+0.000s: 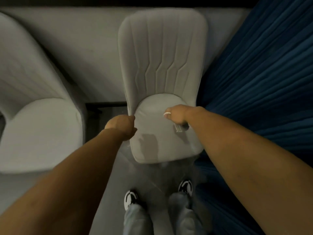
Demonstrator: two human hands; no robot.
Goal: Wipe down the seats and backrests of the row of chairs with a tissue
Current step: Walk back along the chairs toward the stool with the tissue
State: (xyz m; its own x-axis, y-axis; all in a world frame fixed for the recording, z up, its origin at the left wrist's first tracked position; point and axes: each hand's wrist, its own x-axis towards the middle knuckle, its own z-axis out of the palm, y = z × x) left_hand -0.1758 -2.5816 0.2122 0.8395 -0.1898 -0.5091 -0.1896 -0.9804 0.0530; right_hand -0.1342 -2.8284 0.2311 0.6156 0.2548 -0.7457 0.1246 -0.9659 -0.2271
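Dim grey floor (108,175) surrounds the grey upholstered chair (162,65), whose left edge the left hand (121,127) grips while the right hand (177,115), closed on a folded tissue (178,130), should probably sweep its seat (162,133) in overlapping strokes.

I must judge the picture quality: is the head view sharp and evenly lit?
Head view: dim, corners darker; wide-angle bending stretches both forearms; the left hand and shoes look soft with blur; a faint shadow lies on the seat of the chair.
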